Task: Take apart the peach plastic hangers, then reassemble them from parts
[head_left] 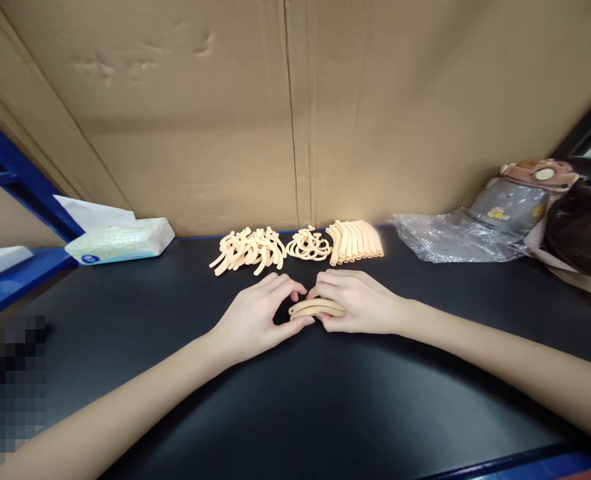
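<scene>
Two curved beige pieces [320,306], like small handles with a hole at the end, lie close together between my hands, just over the black tabletop. My right hand [355,301] is closed on their right end, its thumb below and its fingers curled behind. Around the left end curls my left hand [255,310], thumb along the near lower side and bent fingertips by the far side. Beyond my hands is a loose pile of curved beige pieces [250,248]. Beside it lies a small heap of thin ring-like beige pieces [309,245], then a neat row of curved tubes [356,240].
A tissue pack [125,240] stands at the back left of the black table [325,400]. Clear plastic wrap [440,233], a transparent bottle [510,200] and a dark bag [582,230] with a strap are at the right. Cardboard [200,120] walls off the back.
</scene>
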The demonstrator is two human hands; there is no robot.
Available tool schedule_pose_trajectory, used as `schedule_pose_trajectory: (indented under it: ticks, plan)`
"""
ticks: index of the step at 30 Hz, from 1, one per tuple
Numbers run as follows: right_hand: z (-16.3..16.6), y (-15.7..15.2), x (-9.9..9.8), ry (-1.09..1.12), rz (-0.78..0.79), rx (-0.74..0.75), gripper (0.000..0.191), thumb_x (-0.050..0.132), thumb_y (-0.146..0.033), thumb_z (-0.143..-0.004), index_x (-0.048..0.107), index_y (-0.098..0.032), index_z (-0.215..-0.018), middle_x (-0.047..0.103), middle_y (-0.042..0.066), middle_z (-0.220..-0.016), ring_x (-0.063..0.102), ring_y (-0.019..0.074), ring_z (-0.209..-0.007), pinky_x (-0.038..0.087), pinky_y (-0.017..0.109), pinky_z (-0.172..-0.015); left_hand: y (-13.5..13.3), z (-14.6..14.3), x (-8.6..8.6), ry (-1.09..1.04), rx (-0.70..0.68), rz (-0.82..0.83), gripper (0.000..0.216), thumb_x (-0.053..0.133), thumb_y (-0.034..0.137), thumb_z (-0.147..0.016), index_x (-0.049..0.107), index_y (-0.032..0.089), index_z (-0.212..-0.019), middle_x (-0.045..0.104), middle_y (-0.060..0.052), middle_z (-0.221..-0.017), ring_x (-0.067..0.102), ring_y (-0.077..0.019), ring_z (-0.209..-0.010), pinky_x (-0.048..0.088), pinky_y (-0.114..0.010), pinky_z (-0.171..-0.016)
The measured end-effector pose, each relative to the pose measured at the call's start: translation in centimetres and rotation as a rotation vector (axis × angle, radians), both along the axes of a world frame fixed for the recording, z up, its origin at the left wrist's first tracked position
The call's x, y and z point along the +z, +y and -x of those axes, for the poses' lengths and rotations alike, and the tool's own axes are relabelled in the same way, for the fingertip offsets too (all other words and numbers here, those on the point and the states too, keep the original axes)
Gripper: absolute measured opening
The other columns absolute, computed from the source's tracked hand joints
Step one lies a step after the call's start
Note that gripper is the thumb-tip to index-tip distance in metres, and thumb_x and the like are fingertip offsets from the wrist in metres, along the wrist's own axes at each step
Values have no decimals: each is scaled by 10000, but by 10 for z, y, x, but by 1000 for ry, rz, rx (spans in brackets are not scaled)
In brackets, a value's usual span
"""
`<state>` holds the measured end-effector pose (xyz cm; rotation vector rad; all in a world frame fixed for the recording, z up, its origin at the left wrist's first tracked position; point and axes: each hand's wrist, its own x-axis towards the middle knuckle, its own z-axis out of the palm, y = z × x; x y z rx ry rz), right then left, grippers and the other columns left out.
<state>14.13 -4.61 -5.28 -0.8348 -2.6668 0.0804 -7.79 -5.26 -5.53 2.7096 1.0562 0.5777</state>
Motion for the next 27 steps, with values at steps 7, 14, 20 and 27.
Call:
schedule_pose_trajectory:
  ticks: [7, 14, 20, 27]
  plan:
    - [3, -5, 2, 29, 53, -49, 137, 578, -228, -812, 624, -158, -921, 621, 30, -868, 561, 157, -786, 405, 268, -686, -1, 0, 1, -3, 2, 35, 192, 531, 383, -890, 589, 226, -985, 601, 0, -897, 553, -163, -837, 436, -272, -701]
    - [-20, -11, 7, -32, 111, -48, 221, 529, -327, -899, 624, -164, -1014, 623, 40, -905, 556, 159, -790, 399, 276, -687, -2, -2, 1, 10, 37, 38, 131, 554, 331, -866, 606, 211, -866, 583, 1, -846, 537, -155, -781, 417, -263, -657]
    - [-42, -20, 15, -27, 366, -134, 239, 604, -424, -855, 662, -229, -980, 594, -11, -837, 552, 135, -761, 393, 257, -671, -3, -2, 2, 3, 4, 86, 92, 599, 296, -822, 585, 207, -835, 571, 11, -817, 526, -151, -778, 413, -261, -669]
    - [-40, -27, 20, -21, 488, -122, 184, 666, -382, -802, 637, -211, -865, 570, -35, -764, 517, 104, -657, 368, 233, -591, -9, -3, 6, -5, -67, 224, 150, 599, 258, -796, 566, 225, -939, 562, 25, -842, 521, -122, -708, 390, -234, -610]
